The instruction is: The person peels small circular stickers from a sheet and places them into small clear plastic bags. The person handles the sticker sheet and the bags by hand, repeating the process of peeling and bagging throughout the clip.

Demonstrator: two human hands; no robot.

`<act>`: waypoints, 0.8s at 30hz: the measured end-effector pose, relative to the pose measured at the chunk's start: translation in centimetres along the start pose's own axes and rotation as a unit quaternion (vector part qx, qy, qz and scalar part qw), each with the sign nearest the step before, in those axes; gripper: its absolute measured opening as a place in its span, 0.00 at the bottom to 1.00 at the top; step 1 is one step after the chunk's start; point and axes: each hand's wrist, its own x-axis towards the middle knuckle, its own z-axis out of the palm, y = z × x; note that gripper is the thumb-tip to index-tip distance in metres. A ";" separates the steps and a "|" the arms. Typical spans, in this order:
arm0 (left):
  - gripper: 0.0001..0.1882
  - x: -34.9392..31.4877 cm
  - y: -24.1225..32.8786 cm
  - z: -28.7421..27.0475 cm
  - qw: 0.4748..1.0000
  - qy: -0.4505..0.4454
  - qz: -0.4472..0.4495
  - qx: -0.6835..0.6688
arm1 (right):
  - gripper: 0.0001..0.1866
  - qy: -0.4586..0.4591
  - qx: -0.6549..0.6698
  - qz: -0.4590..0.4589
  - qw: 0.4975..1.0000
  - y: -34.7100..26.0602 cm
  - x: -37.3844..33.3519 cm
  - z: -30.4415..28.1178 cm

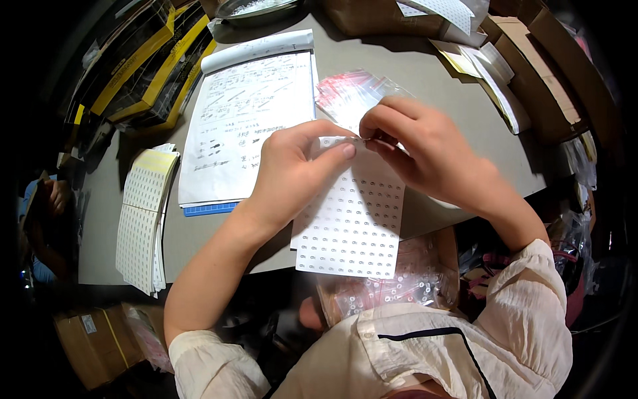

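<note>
White and printed, the sheet (349,233) extends past the near edge of the surface (399,60), long axis toward you, its far end gripped by your left hand (287,169), your right hand (428,149) pinched narrow there, contents indeterminable.

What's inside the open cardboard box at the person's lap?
Clear plastic bags with red lines, some holding small white round pieces. The label sheet and shirt hide parts of the box; whatever lies there or deeper cannot be seen.
</note>
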 end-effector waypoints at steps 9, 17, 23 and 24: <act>0.12 0.6 0.8 -0.4 0.954 -0.033 -0.156 -0.253 | 0.19 0.006 0.028 -0.094 0.995 0.9 -1.8 -0.8; 0.13 0.5 0.5 -0.3 0.980 -0.029 -0.135 -0.145 | 0.10 -0.139 0.203 0.320 0.915 12.5 2.4 -3.3; 0.13 0.4 -0.1 -0.4 0.988 -0.026 -0.116 -0.100 | 0.13 -0.118 -0.022 0.290 0.949 13.8 2.7 -1.8; 0.13 0.4 -0.3 -0.4 0.989 -0.026 -0.113 -0.087 | 0.16 -0.110 -0.079 0.274 0.952 14.7 2.4 -2.1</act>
